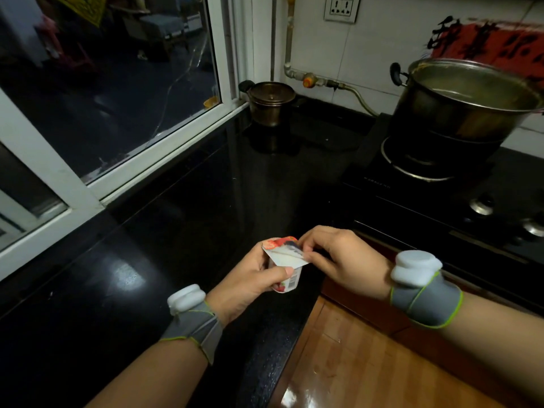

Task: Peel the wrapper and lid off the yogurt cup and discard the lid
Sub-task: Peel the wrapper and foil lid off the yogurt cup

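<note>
— Head camera is looking down at what? Tell me the big things first.

— I am standing at a long black counter [206, 178] that is running along under a window [97, 83]. On my right a black stove [441, 201] is sitting in the counter, and a big metal pot [459, 104] is standing on its burner. A small dark pot with a lid [270, 101] is sitting far back in the corner, well apart from my hands. A wooden floor [368, 363] is showing low on the right.

— And your hands?

— I am holding them both up over the near edge of the counter, close together. My left hand [250, 281] is wrapping around the yogurt cup [290, 282]. My thumb is pressing on its side, and my other fingers are curling around the back. The cup is tipping a bit, so its bottom is pointing down toward me.

— What is your right hand doing?

— My right hand [338, 257] is pinching the lid [287, 254] at its far corner with thumb and fingertips pressed together. The lid is lifting up as a flat, shiny sheet. I cannot tell how much of it is sticking to the cup.

— Anything on your arms?

— I am wearing a grey band with a white lump on each wrist, left wristband [191, 316] and right wristband [424, 290].
</note>
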`<state>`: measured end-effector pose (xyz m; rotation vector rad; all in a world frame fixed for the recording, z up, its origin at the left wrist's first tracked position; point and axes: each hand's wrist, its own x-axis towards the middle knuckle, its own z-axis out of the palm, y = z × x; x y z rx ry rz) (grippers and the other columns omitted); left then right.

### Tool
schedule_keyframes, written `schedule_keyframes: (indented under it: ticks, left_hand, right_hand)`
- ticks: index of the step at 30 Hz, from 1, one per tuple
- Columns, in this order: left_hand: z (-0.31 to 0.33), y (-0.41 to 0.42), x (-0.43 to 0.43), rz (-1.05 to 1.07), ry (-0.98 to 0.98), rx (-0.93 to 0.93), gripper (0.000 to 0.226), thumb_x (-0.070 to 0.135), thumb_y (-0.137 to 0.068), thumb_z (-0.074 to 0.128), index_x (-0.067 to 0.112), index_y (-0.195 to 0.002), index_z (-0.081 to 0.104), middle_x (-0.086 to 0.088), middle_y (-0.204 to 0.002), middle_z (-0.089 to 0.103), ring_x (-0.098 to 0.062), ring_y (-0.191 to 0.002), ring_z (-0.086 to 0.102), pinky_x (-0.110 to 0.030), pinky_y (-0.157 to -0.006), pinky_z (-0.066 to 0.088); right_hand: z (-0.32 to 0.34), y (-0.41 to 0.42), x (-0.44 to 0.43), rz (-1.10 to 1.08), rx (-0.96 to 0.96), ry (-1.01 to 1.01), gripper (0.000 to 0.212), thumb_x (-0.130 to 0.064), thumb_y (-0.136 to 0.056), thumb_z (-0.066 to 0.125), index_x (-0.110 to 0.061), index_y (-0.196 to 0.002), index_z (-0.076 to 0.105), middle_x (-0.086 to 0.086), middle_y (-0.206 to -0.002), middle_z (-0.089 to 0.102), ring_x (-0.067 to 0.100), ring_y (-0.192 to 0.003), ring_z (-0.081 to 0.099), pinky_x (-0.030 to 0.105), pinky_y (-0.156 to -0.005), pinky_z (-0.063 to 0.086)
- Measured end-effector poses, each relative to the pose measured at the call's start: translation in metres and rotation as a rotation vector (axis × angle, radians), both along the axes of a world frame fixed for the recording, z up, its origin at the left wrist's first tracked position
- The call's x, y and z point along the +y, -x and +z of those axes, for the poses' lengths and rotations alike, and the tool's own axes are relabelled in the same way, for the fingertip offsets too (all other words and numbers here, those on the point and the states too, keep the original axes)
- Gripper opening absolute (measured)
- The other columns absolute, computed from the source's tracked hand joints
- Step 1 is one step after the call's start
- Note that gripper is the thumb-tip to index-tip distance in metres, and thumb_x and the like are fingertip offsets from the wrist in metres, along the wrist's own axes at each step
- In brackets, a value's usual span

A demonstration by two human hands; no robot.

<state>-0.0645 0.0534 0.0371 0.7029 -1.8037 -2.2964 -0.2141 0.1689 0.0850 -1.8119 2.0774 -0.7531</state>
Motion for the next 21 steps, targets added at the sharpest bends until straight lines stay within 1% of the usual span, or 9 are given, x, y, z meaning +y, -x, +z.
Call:
schedule_keyframes:
  ticks: [3, 5, 6, 7, 9, 11, 14, 16, 21]
  left_hand:
    - [0.001, 0.001, 0.001, 0.002, -0.017, -0.001, 0.055, 0.019, -0.069, 0.063, 0.026, -0.119, 0.044, 0.001, -0.120, 0.059, -0.012, -0.107, 0.059, -0.027, -0.077, 0.054]
    - [0.003, 0.001, 0.000, -0.020, -0.014, 0.006, 0.058, 0.021, -0.067, 0.065, 0.026, -0.121, 0.044, 0.002, -0.121, 0.059, -0.010, -0.105, 0.060, -0.026, -0.075, 0.053]
    - [0.005, 0.001, 0.000, -0.029, -0.014, 0.011, 0.058, 0.021, -0.067, 0.066, 0.026, -0.120, 0.044, 0.003, -0.120, 0.059, -0.009, -0.103, 0.060, -0.025, -0.074, 0.053]
    - [0.005, 0.001, -0.001, -0.038, -0.015, 0.013, 0.057, 0.020, -0.068, 0.065, 0.027, -0.121, 0.045, 0.004, -0.118, 0.060, -0.008, -0.101, 0.061, -0.025, -0.073, 0.052]
    - [0.007, 0.001, -0.003, -0.056, -0.022, 0.011, 0.056, 0.018, -0.070, 0.062, 0.025, -0.123, 0.044, 0.004, -0.119, 0.060, -0.009, -0.103, 0.061, -0.025, -0.074, 0.052]
    - [0.009, 0.001, -0.005, -0.064, -0.028, 0.013, 0.057, 0.017, -0.070, 0.062, 0.024, -0.123, 0.045, 0.003, -0.120, 0.060, -0.010, -0.104, 0.060, -0.025, -0.073, 0.052]
    - [0.013, 0.000, -0.006, -0.088, -0.029, 0.019, 0.063, 0.024, -0.063, 0.068, 0.026, -0.122, 0.047, 0.003, -0.118, 0.062, -0.011, -0.103, 0.062, -0.025, -0.071, 0.053]
    - [0.014, -0.001, -0.008, -0.103, -0.032, 0.016, 0.065, 0.029, -0.059, 0.068, 0.026, -0.121, 0.049, 0.004, -0.117, 0.063, -0.012, -0.103, 0.063, -0.025, -0.072, 0.053]
    - [0.016, 0.000, -0.013, -0.121, -0.035, 0.013, 0.066, 0.026, -0.063, 0.067, 0.017, -0.127, 0.051, -0.004, -0.119, 0.063, -0.014, -0.103, 0.064, -0.025, -0.075, 0.053]
  right_hand:
    - [-0.005, 0.002, 0.000, -0.053, -0.070, 0.016, 0.006, -0.013, -0.089, 0.049, -0.011, -0.084, 0.051, 0.003, -0.103, 0.062, 0.010, -0.093, 0.055, 0.001, -0.077, 0.033]
    - [-0.006, 0.003, 0.000, -0.074, -0.125, 0.007, 0.007, -0.014, -0.090, 0.047, -0.013, -0.083, 0.047, 0.005, -0.098, 0.063, 0.013, -0.085, 0.055, 0.007, -0.072, 0.036]
    - [-0.005, 0.003, 0.001, -0.078, -0.144, 0.002, 0.008, -0.014, -0.090, 0.047, -0.015, -0.083, 0.045, 0.005, -0.093, 0.063, 0.012, -0.079, 0.054, 0.009, -0.069, 0.036]
    - [-0.004, 0.003, 0.001, -0.077, -0.161, -0.002, 0.009, -0.015, -0.091, 0.046, -0.016, -0.082, 0.044, 0.003, -0.088, 0.062, 0.008, -0.074, 0.052, 0.009, -0.066, 0.036]
    - [-0.001, 0.003, 0.001, -0.073, -0.184, -0.013, 0.010, -0.015, -0.092, 0.045, -0.015, -0.082, 0.044, -0.009, -0.079, 0.055, -0.001, -0.071, 0.050, 0.007, -0.062, 0.036]
    - [0.002, 0.003, 0.001, -0.072, -0.187, -0.015, 0.010, -0.015, -0.092, 0.045, -0.014, -0.082, 0.044, -0.014, -0.072, 0.049, -0.005, -0.067, 0.048, 0.007, -0.061, 0.035]
    - [0.006, 0.005, 0.001, -0.087, -0.179, -0.017, 0.010, -0.018, -0.092, 0.044, -0.015, -0.084, 0.045, -0.010, -0.072, 0.050, 0.000, -0.066, 0.047, 0.009, -0.059, 0.036]
    - [0.010, 0.006, 0.001, -0.100, -0.164, -0.028, 0.010, -0.020, -0.093, 0.044, -0.014, -0.085, 0.046, -0.008, -0.071, 0.049, 0.000, -0.063, 0.046, 0.010, -0.057, 0.037]
    - [0.018, 0.012, -0.002, -0.136, -0.148, -0.064, 0.010, -0.022, -0.093, 0.042, -0.016, -0.085, 0.046, -0.009, -0.066, 0.046, 0.000, -0.057, 0.044, 0.012, -0.055, 0.038]
